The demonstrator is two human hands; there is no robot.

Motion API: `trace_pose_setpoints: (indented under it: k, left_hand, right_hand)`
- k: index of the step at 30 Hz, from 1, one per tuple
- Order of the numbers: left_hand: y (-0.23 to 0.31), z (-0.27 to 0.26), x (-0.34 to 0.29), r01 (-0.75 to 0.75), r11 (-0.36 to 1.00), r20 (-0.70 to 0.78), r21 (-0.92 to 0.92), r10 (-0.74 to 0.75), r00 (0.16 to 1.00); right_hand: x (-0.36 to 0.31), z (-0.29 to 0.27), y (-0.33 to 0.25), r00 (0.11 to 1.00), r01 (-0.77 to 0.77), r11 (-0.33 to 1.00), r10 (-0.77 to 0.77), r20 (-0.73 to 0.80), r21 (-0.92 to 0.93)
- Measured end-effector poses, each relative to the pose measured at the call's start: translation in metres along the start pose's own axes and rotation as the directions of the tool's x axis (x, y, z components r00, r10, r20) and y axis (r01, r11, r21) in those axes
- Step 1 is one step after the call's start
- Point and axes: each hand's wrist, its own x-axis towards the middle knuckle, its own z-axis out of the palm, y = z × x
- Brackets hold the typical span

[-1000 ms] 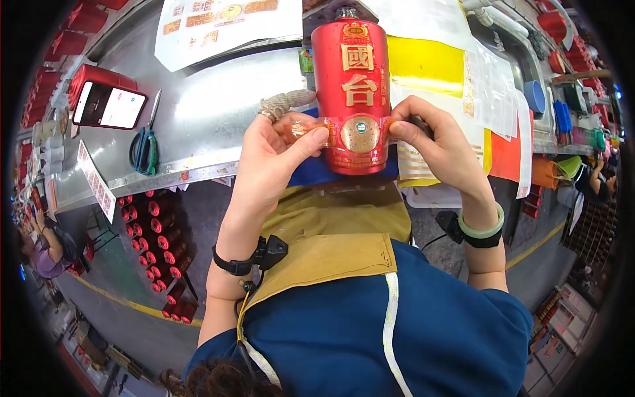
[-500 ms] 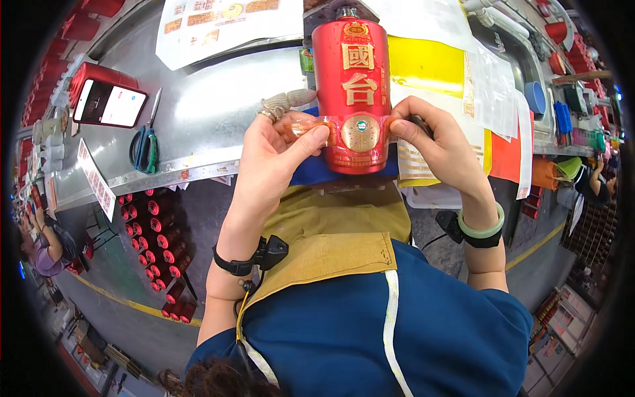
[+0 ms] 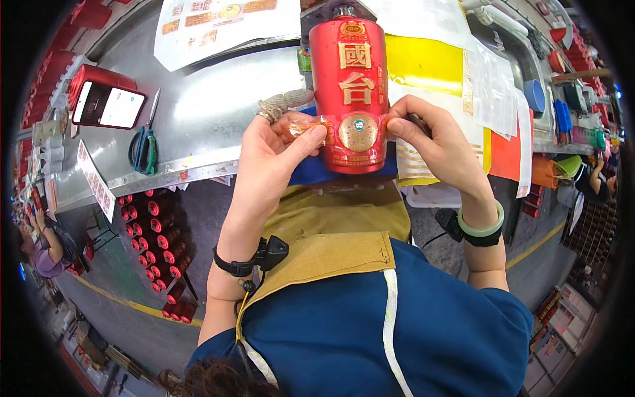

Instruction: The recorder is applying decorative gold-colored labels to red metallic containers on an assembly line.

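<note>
A red bottle (image 3: 350,59) with raised gold characters and a round gold label (image 3: 358,132) lies on its back before me, its neck pointing away. A clear film strip (image 3: 334,131) crosses the label. My left hand (image 3: 278,149) pinches the strip's left end between thumb and fingers beside the bottle. A beige cloth cover (image 3: 274,104) wraps its raised forefinger. On the other side, my right hand (image 3: 433,142) presses thumb and forefinger together at the strip's right end, against the bottle. A thin dark object (image 3: 419,124) shows among its fingers; its kind cannot be made out.
Scissors (image 3: 143,149) and a phone (image 3: 109,104), propped against a red container, are on the metal table (image 3: 198,99) at left. Printed sheets (image 3: 228,26) lie at the back. Yellow and white sheets (image 3: 423,66) lie right of the bottle. Several red bottles (image 3: 155,241) stand below the table.
The bottle and both hands sit very slightly further left. Both hands keep the same pinch on the film strip.
</note>
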Motion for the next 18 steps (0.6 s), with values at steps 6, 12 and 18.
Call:
trace_pose_setpoints:
  k: [6, 12, 18]
  left_hand:
    - [0.0005, 0.0013, -0.002, -0.003, 1.0, 0.005, -0.005, 0.003, 1.0]
    - [0.0001, 0.0023, -0.0028, -0.007, 1.0, -0.004, 0.007, 0.007, 1.0]
    - [-0.0023, -0.0017, 0.0015, -0.004, 1.0, -0.001, 0.005, 0.004, 1.0]
  right_hand:
    - [-0.0013, 0.0001, -0.0005, 1.0, -0.001, 1.0, 0.001, 0.007, 0.008]
    - [-0.0015, -0.0013, 0.0026, 1.0, 0.006, 1.0, -0.006, 0.011, -0.012]
    - [0.0011, -0.0006, 0.0016, 1.0, -0.005, 1.0, 0.005, 0.009, -0.002]
